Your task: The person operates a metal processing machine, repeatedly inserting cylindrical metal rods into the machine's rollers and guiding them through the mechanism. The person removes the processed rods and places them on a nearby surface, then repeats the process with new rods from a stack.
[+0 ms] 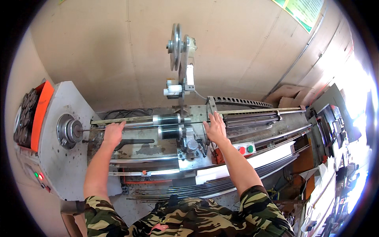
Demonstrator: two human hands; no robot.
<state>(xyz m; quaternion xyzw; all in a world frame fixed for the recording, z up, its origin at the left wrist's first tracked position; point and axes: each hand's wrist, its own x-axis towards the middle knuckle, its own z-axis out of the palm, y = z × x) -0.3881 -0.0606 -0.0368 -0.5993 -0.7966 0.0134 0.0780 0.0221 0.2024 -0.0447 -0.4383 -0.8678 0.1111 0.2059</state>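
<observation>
Left hand [113,134], fingers closed on a rod [93,130] near the chuck [72,131], and open, spread right hand [215,128] apparently position it, the next move likely needing straight alignment.

A long, thin, straight metal rod [94,129] runs sideways from the round chuck [70,131].

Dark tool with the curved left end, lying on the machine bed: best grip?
Probably the straight right-hand part of the dark tool, from above on the near side: it lies lengthwise and uncovered, while the curved end sits close to the left hand.
</observation>
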